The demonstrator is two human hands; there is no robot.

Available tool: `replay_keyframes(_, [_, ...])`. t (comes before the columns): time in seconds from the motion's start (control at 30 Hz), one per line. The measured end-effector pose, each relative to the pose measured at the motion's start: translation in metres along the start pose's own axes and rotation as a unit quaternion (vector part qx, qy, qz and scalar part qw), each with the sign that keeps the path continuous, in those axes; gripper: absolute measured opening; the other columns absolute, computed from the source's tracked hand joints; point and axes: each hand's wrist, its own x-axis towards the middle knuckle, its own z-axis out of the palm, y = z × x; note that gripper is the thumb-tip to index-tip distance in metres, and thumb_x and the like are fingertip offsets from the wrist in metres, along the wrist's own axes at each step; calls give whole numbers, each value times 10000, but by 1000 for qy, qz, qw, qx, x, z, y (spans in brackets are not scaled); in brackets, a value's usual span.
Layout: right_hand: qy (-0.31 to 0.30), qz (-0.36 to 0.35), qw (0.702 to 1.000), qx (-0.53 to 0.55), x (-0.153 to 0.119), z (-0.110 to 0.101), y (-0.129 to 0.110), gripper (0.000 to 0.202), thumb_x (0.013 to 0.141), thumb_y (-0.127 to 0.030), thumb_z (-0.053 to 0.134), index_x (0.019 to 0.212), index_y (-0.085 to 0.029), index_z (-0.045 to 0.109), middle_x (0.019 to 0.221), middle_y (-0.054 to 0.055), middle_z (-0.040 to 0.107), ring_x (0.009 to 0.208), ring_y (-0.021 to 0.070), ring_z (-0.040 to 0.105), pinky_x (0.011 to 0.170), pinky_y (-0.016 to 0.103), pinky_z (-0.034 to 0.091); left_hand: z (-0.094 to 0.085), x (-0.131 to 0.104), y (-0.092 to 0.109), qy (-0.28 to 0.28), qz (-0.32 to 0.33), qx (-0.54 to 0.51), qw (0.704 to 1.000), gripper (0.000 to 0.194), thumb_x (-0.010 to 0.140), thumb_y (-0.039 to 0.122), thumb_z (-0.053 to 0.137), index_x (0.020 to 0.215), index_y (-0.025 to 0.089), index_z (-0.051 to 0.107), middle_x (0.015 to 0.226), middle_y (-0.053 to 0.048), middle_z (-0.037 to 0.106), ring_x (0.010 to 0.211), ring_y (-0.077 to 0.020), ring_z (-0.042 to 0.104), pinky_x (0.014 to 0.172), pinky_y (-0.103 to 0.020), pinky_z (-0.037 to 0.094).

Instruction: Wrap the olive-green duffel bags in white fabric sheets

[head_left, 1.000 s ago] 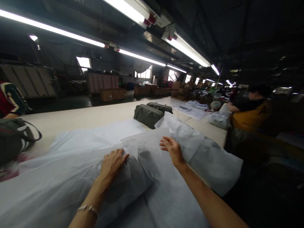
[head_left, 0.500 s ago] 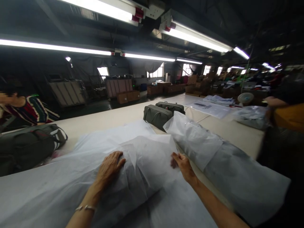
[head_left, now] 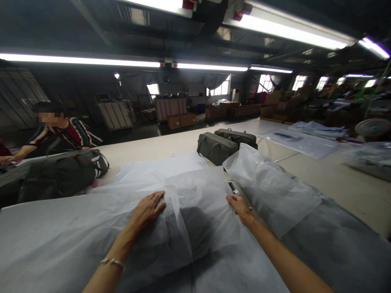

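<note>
A translucent white plastic bag point(head_left: 198, 187) lies in front of me with a dark bulky thing inside, its kind hidden by the plastic. My left hand point(head_left: 148, 209) rests flat on the bag's left part, fingers stretched out, a bracelet on the wrist. At the bag's right edge my right hand point(head_left: 241, 208) has its fingers closed on the plastic. Just beyond those fingers sits a small pale object with a dark patch point(head_left: 232, 188), too unclear to name. To the right lies another filled plastic bag point(head_left: 275, 187), long and grey inside.
Two dark green bags with handles point(head_left: 217, 147) stand farther back on the cream table point(head_left: 159, 140). Another dark green bag point(head_left: 61, 173) lies at the left, with a co-worker point(head_left: 71, 132) behind it. Printed plastic sheets point(head_left: 301, 142) and a fan point(head_left: 372, 128) are at the right.
The view has turned left, so the scene sits farther right. My right hand remains at the bag's edge, and the small pale object now shows beside it. My left hand stays flat.
</note>
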Motion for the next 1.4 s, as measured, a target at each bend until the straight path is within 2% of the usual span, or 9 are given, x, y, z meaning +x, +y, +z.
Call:
replay_keyframes(0.13, [117,-202,970,-64,-36,6,-35,271,734,-330,706,979,-235,637,886,24,656,797,176,565,753,267,453,0,-1,2,6,-3,-7,1000,501,949,492,369,1341,207,496,1366,-91,564,1267,-237,506,1088,-411,369])
replay_keyframes(0.2, [55,-294,949,-103,-71,22,-49,202,810,-377,657,957,-240,645,834,29,654,757,182,567,761,282,458,0,-1,3,7,-5,-9,1000,512,946,505,370,1349,211,488,1372,-92,559,1273,-239,498,1098,-414,355])
replay_keyframes(0.33, [-227,-281,910,-206,-129,76,-55,251,813,-465,664,904,-231,646,725,6,642,661,171,579,660,275,446,0,-1,5,4,-8,-9,1000,532,947,497,361,1370,191,465,1399,-104,532,1301,-245,468,1113,-425,336])
replay_keyframes(0.53, [-167,-251,899,-318,-131,137,-35,248,726,-417,743,824,-221,626,744,43,655,668,200,572,661,294,404,1,-2,5,5,-2,-7,1000,505,963,449,335,1370,180,466,1409,-102,526,1312,-238,458,1127,-432,321])
replay_keyframes(0.7, [-163,-285,890,-318,-129,132,-33,176,858,-217,494,727,-228,612,731,31,660,641,166,553,657,280,387,5,-2,2,21,3,-12,1000,471,965,432,347,1355,203,481,1386,-91,549,1280,-234,490,1106,-417,343])
replay_keyframes(0.93, [-154,-176,951,-202,-127,129,-52,236,861,-450,532,824,-227,601,691,3,662,621,174,603,603,260,423,7,-3,2,36,10,-11,999,465,961,442,363,1354,224,484,1374,-83,561,1267,-242,504,1096,-421,350])
replay_keyframes(1.17, [-133,-257,904,-316,-120,154,-68,145,853,-314,561,747,-233,616,693,22,653,663,176,582,669,284,383,6,-4,3,34,19,3,999,486,971,434,343,1375,191,464,1400,-100,536,1297,-243,476,1112,-432,338])
replay_keyframes(1.27, [-133,-256,927,-239,-119,144,-62,201,875,-321,514,726,-221,604,714,7,637,682,157,561,686,271,400,7,-5,2,41,21,6,999,509,978,469,329,1400,206,437,1445,-88,491,1336,-236,433,1134,-433,311])
replay_keyframes(1.4, [-144,-119,978,-94,-110,131,-51,244,847,-435,514,756,-211,550,658,-14,591,605,151,561,564,249,437,11,-6,-2,65,40,30,997,538,977,523,310,1414,229,422,1474,-80,457,1365,-228,397,1154,-432,283])
